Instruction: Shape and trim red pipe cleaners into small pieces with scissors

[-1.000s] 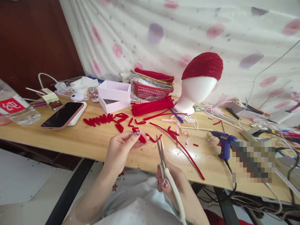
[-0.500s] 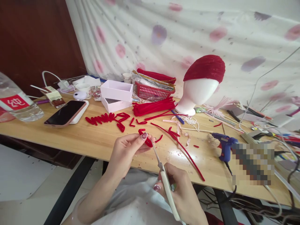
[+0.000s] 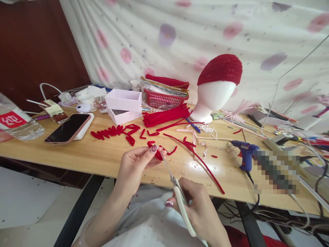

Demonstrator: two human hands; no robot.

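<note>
My left hand (image 3: pixel 137 164) pinches a short red folded pipe-cleaner piece (image 3: pixel 157 154) between thumb and fingers, just above the wooden table's (image 3: pixel 84 156) front edge. My right hand (image 3: pixel 197 209) grips white-handled scissors (image 3: pixel 177 192); their blades point up-left and meet the red piece at my left fingertips. Beyond my hands, several cut red pieces (image 3: pixel 113 131) lie in a row, and a long red pipe cleaner (image 3: pixel 203 163) runs diagonally beside the scissors.
A bundle of red pipe cleaners (image 3: pixel 164 116), a red basket (image 3: pixel 164 99), pink boxes (image 3: pixel 123 104) and a foam head with a red cap (image 3: pixel 218 85) stand behind. A phone (image 3: pixel 68 127) and water bottle (image 3: pixel 15 120) lie left; a blue glue gun (image 3: pixel 244 154) and cables lie right.
The scissors swung from upright and apart from my left hand to tilted left, blades now at the red piece. My left hand kept holding the piece and barely moved.
</note>
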